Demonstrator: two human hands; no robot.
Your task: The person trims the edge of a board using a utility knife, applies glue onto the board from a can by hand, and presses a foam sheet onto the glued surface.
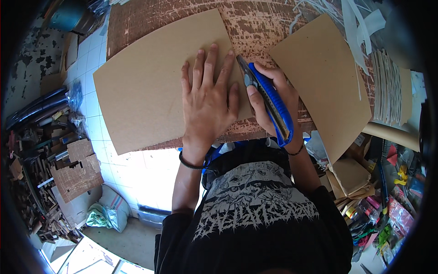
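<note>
A large tan cardboard sheet [141, 82] lies on the worn brown worktable [251, 27], its near and left edges reaching past the tabletop. My left hand [207, 93] is pressed flat on this sheet near its right edge, fingers spread. In my right hand [280, 93] is a blue utility knife [276, 102], gripped around its handle with the thumb by the round grey knob. The knife's blade points away from me, its tip close to the sheet's right edge; whether it touches the board I cannot tell. To the right lies a second cardboard sheet [328, 82].
White paper strips [358, 23] are heaped at the far right, near a stack of cut boards [388, 86]. A cardboard tube [392, 134] and cluttered supplies [388, 201] sit at right. Wood scraps [36, 182] and a sack [114, 214] are on the left floor.
</note>
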